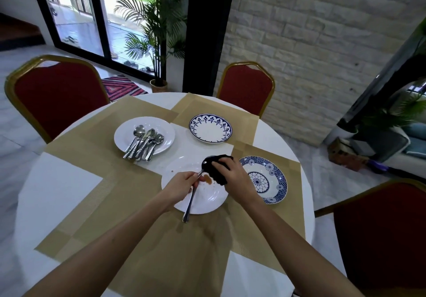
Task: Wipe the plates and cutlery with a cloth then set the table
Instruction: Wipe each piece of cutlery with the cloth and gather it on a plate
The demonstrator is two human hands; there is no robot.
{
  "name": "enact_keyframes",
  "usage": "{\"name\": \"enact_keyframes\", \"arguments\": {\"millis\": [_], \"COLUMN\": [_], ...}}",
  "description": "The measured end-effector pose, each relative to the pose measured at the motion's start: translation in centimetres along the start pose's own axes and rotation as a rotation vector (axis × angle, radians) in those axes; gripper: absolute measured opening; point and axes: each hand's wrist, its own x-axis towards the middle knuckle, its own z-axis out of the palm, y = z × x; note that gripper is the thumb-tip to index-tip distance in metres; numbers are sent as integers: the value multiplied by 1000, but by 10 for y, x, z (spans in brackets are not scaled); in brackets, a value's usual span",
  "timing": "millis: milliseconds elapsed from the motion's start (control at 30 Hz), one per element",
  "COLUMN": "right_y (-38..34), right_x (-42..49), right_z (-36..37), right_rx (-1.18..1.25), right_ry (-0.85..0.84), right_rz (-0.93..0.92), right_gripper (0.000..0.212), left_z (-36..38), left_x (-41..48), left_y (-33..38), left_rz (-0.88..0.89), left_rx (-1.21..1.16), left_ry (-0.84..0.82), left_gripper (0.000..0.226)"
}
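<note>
Tan placemat (pixel 184 262) nearest, both forearms reaching over it. Left hand (pixel 184 185) pinches a spoon (pixel 190 201) at the neck, with the handle trailing toward the camera. Right hand (pixel 232 176) is clamped on a black cloth (pixel 219 170) bunched round the spoon's bowl, over a white plate (pixel 207 204). That plate carries an orange smear (pixel 207 179), so it looks unwiped.

Progress, as judged: early. One spoon is mid-wipe. The rest of the cutlery (pixel 143 143) lies heaped on a second white plate (pixel 167 133). A blue-rimmed plate (pixel 210 128) and a blue patterned plate (pixel 275 182) sit on mats; whether they are clean is hard to tell from here. No place is laid with cutlery yet.
</note>
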Motion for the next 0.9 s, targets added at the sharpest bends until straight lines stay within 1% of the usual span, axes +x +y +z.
{"name": "enact_keyframes", "arguments": {"millis": [67,167,200,300,333,367,433,467,533,567,633,733,800,833,867,900], "right_y": [-3,-15,-15,-5,-2,-1,0,0,5,7,12,18,20,21,21,23], "right_x": [1,2,3,10,10,8,3,1,-3,-4,-10,-27,-41,-49,-55,-58], "right_z": [0,3,4,6,7,9,16,18,24,26,31,35,41,45,48,51], "right_rx": [6,-77,-89,-53,-47,-55,-37,2,68,72,31,-66,-92,-93,-84,-78], "right_ry": [37,-34,-54,-30,-41,-71,-170,-202,-217,-220,-261,-342,-370,-371,-375,-368], "right_rz": [55,-88,-100,27,28,-15,-87,-62,58,106,100,-29,-122,-148,-149,-145], "right_gripper": [68,64,63,65,65,64,61,58,55,53,52,54,47,43,44,48], "left_z": [-2,0,2,3,3,1,-6,-11,-27,-38,-61,-93,-109,-114,-118,-121], "left_x": [1,0,0,3,4,7,13,17,32,42,61,90,100,104,109,114], "left_y": [-4,-8,-9,-13,-15,-19,-26,-29,-38,-44,-54,-65,-63,-61,-61,-59], "left_rz": [8,25,36,30,17,3,-14,-25,-73,-97,-121,-147,-164,-170,-168,-165], "left_rx": [43,35,25,-11,-22,-32,-46,-49,-37,2,119,328,501,531,532,522], "left_ry": [-35,-54,-44,-6,-3,2,52,100,222,269,329,418,471,490,504,522], "left_gripper": [33,34,33,34,34,34,33,32,29,28,27,30,28,26,26,31]}}
